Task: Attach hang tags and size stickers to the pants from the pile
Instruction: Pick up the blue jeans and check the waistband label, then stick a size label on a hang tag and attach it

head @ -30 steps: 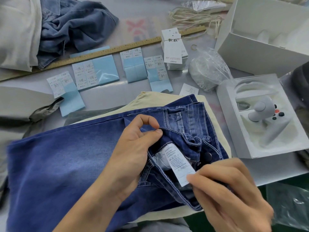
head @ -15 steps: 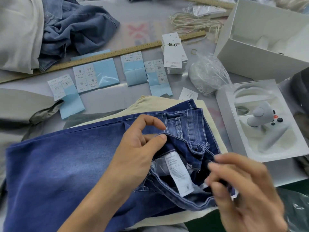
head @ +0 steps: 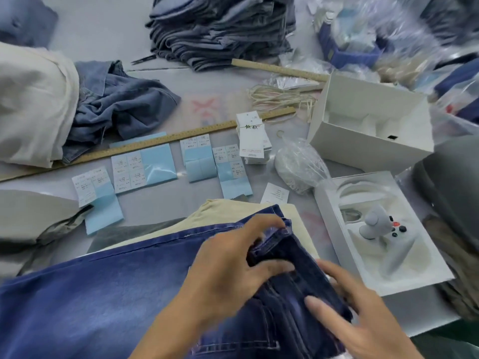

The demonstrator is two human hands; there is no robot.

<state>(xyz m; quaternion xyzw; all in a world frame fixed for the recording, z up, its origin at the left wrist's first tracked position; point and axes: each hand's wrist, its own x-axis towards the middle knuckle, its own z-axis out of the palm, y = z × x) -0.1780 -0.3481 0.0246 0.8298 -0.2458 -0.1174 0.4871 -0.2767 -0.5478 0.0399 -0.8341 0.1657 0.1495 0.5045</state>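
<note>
A pair of blue jeans [head: 103,294] lies across the near table on top of beige pants [head: 228,211]. My left hand [head: 228,263] grips the folded waistband, fingers curled over its top edge. My right hand [head: 363,314] holds the waist's right edge, thumb on top of the denim. The inner care label is hidden. A stack of white hang tags [head: 252,137] stands behind. Size sticker sheets [head: 145,169] on blue backing lie in a row, with more size sticker sheets [head: 233,169] beside them. A bundle of tag strings [head: 280,95] lies further back.
A stack of folded jeans [head: 220,29] sits at the back. A wooden ruler [head: 155,141] crosses the table. At the right are a white box [head: 368,130], a tray with a grey controller [head: 375,226] and a plastic bag [head: 298,167]. Loose garments [head: 116,102] lie at the left.
The waistband has been folded closed, hiding the white care label. My right hand moved from the label onto the waist's right edge. The view has tilted up.
</note>
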